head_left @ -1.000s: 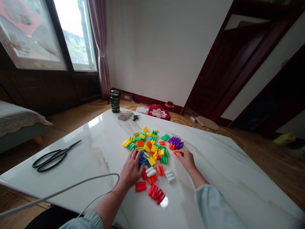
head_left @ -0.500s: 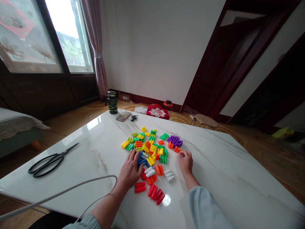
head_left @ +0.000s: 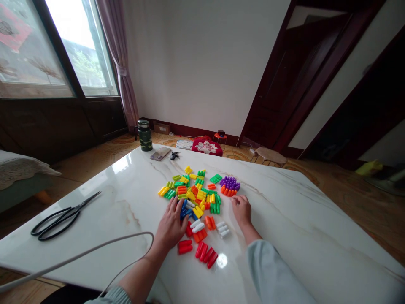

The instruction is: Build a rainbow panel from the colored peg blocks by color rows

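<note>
Right hand [head_left: 241, 210] drew back; orange blocks [head_left: 228, 192] lie just beyond its grip.

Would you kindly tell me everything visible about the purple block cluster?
The purple cluster is a flat, rounded patch of glossy plastic pegs packed side by side. It lies on the white marble-look table, at the pile's far right edge. Orange pieces sit against its near side. The right hand rests just short of it, not touching.
</note>
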A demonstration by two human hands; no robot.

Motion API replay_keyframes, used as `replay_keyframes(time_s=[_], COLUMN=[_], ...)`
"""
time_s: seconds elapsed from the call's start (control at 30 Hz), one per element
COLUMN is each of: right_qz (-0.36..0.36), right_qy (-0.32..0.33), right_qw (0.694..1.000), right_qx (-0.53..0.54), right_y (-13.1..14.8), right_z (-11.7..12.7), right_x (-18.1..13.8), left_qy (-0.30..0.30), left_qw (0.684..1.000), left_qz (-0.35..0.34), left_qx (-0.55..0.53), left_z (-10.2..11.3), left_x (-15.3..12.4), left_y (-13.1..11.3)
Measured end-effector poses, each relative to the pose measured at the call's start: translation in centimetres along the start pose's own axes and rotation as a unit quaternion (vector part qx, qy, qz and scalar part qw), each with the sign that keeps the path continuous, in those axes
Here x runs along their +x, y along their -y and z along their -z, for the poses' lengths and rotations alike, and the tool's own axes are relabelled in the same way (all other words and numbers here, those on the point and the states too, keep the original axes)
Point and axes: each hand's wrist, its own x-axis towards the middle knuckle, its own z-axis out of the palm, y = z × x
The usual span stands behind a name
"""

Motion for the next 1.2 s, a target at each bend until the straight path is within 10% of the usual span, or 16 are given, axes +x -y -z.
replay_keyframes(time_s=[0.6, 0.9, 1.2], right_qz=[0.023, 0.115, 0.098], right_qy=[0.031, 0.157, 0.295], right_qw=[0.999, 0.978, 0.944], right_qx=[-0.015, 0.079, -0.106], right_y=[1.6, 13.3, 21.3], right_z=[0.5, -3.9, -8.4], right_x=[-0.2, 1.0, 0.9], left_qy=[-0.001, -0.018, -0.014], left_qw=[1.000, 1.000, 1.000], left_qz=[-0.003, -0.013, -0.010], left_qx=[0.003, -0.015, -0.014], left_z=[0.0, -0.2, -0.6], left_x=[-0.1, -0.2, -0.2], left_y=[-0.1, 0.0, 0.2])
